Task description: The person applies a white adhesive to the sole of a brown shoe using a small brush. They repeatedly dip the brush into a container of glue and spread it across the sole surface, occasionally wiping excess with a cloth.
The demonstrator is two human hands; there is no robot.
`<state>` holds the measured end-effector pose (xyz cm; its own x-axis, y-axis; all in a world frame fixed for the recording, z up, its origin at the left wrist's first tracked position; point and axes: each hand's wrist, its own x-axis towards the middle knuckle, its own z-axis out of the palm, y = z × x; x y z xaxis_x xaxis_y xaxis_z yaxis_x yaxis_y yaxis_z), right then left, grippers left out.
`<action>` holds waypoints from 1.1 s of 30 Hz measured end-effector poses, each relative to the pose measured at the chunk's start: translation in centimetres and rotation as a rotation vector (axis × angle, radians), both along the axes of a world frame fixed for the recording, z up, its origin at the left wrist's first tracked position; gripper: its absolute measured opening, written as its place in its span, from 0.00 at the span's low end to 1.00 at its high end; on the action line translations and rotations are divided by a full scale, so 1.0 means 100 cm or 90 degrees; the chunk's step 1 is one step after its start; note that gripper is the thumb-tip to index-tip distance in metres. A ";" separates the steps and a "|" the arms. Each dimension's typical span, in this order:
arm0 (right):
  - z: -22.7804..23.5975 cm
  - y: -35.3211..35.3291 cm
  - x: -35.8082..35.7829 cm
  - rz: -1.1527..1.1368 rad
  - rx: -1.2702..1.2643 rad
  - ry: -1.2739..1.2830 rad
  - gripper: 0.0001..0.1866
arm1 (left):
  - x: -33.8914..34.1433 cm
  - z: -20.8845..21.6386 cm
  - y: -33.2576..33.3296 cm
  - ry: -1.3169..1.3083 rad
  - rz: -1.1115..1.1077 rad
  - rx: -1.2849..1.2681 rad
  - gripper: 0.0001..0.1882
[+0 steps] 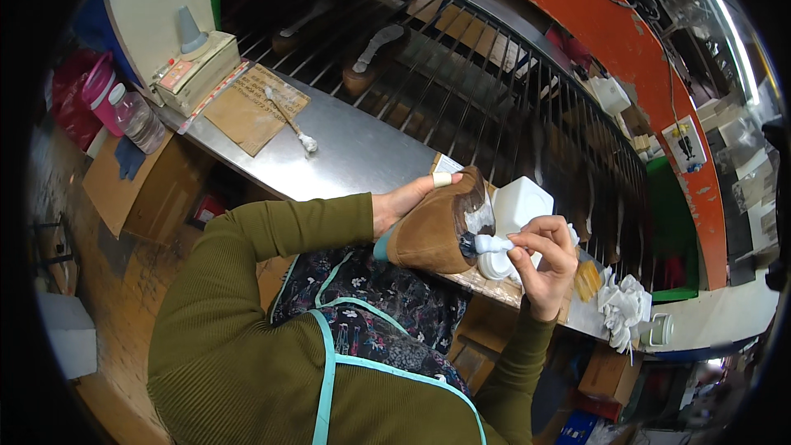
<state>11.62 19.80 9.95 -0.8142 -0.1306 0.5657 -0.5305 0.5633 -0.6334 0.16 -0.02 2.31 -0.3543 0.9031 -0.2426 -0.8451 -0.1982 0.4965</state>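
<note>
My left hand (405, 203), with a pale wrap on one finger, grips a brown suede shoe upper (428, 235) tilted on its side. Its underside faces right and carries a whitish smear; a teal piece shows at its lower left end. Between the fingers and thumb of my right hand (548, 264) is a small brush (493, 244), coated white along its handle. The dark brush tip meets the underside edge of the shoe upper. Just behind the brush stand a white plastic bottle (524, 202) and a round white tub (497, 266), partly hidden by my right hand.
Beyond the metal bench (354, 144) runs a rack of dark bars (461, 82) with shoes on it. Cardboard (247, 119) with a white-tipped stick (288, 119) lies at left, near a water bottle (138, 119). Crumpled white cloth (624, 305) sits at right.
</note>
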 end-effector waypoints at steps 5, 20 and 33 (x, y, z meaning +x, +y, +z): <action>0.003 -0.017 -0.024 0.102 -0.036 -0.010 0.09 | 0.025 0.013 -0.014 0.851 0.196 0.003 0.17; 0.001 -0.059 -0.090 0.429 0.009 -0.183 0.12 | 0.056 -0.005 -0.069 0.090 -0.176 0.094 0.19; 0.035 -0.018 -0.074 0.355 0.264 -0.097 0.11 | 0.033 -0.083 -0.010 -0.291 -0.436 0.451 0.34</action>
<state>4.19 18.02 13.49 -0.6300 -0.7306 0.2634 -0.7320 0.4453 -0.5156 3.47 -1.05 -6.03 0.2699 0.8609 0.4313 -0.9610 0.2687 0.0649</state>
